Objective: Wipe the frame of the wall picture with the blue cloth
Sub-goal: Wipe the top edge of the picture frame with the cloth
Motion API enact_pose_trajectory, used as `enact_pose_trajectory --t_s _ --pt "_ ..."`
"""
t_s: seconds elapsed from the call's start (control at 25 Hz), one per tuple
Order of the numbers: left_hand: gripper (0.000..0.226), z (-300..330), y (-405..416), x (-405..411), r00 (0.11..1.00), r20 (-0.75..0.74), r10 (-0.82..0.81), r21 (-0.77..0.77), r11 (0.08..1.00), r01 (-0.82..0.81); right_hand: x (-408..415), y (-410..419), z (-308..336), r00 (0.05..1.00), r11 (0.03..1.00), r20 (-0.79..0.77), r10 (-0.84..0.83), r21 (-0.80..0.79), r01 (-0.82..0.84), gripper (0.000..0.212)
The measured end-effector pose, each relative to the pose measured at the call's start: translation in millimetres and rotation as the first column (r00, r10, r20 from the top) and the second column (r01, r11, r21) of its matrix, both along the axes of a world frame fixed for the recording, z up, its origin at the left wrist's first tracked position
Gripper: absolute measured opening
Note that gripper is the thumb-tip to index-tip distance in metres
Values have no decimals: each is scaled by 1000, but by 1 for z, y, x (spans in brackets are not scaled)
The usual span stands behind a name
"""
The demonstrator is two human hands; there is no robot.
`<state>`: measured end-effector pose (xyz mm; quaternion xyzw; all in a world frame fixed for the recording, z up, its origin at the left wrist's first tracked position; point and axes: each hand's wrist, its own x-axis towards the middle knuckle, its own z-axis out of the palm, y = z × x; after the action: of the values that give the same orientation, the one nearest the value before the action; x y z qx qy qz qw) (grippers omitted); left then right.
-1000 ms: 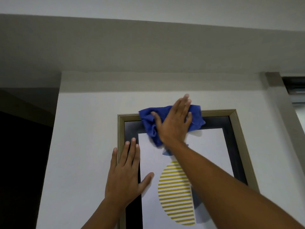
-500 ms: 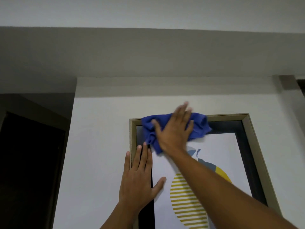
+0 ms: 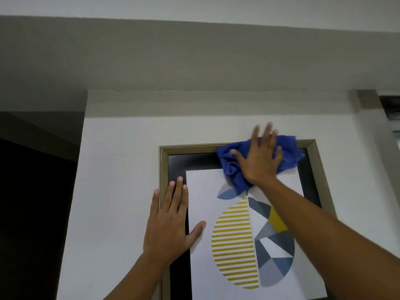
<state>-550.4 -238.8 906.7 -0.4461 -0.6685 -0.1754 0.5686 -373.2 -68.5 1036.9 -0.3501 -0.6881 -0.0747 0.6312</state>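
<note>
A wall picture with a beige-gold frame (image 3: 190, 148) and a black inner border hangs on the white wall; its print shows a striped yellow and grey-blue fruit shape. My right hand (image 3: 259, 161) lies flat on the crumpled blue cloth (image 3: 290, 154), pressing it against the right part of the frame's top rail, near the top right corner. My left hand (image 3: 171, 224) rests flat, fingers spread, on the picture's left side, across the left rail and black border. The cloth hides part of the top rail.
A grey ceiling beam (image 3: 194, 61) runs above the white wall (image 3: 121, 169). A dark doorway (image 3: 32, 213) opens at the left. A window blind edge (image 3: 391, 109) shows at the far right.
My right hand has slid the blue cloth to the right along the top rail, from the left part to near the right corner. My left hand has stayed on the left side.
</note>
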Motion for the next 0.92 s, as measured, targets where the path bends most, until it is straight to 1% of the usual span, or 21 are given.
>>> enact_pose_trajectory --t_s 0.08,0.16,0.28,0.32,0.36,0.48,0.52,0.6,0.68,0.8,0.84,0.92 --pt "93 0 -1 1 1000 24 0 -18 1000 0 34 29 -5 998 993 -58 9 -120 -16 88" --pt "94 0 -1 2 999 33 -10 -18 1000 10 49 39 -8 992 984 -122 20 -172 -41 86" --pt "94 0 -2 5 998 47 -29 -30 999 31 27 12 -13 969 995 -246 -20 -104 -6 81" --pt "94 0 -2 4 998 46 -36 -26 999 37 11 -5 -14 967 997 -255 -7 -82 -14 81" --pt "94 -1 -1 3 998 41 -41 -22 999 42 -9 -25 -14 976 998 -219 19 -52 -31 83" --pt "89 -1 0 1 999 26 -39 -30 999 40 -78 -90 -13 992 988 20 128 86 -129 96" --pt "87 -1 0 0 999 23 -40 -24 999 40 -95 -107 -13 985 982 64 161 94 -167 99" --pt "85 0 0 0 999 26 -30 -8 1000 30 -105 -118 -10 973 973 76 216 66 -221 103" --pt "84 1 0 0 1000 7 -27 6 1000 27 -95 -104 -11 968 968 107 226 82 -235 109" --pt "85 0 -1 0 1000 -18 -23 -5 1000 23 -70 -80 -15 938 937 126 322 103 -335 117" --pt "86 0 -2 0 1000 -20 -17 -7 1000 17 -64 -74 -16 934 932 117 337 99 -348 116" --pt "90 0 -3 1 1000 -22 8 -13 1000 -8 -51 -57 -16 950 947 64 306 79 -310 111"
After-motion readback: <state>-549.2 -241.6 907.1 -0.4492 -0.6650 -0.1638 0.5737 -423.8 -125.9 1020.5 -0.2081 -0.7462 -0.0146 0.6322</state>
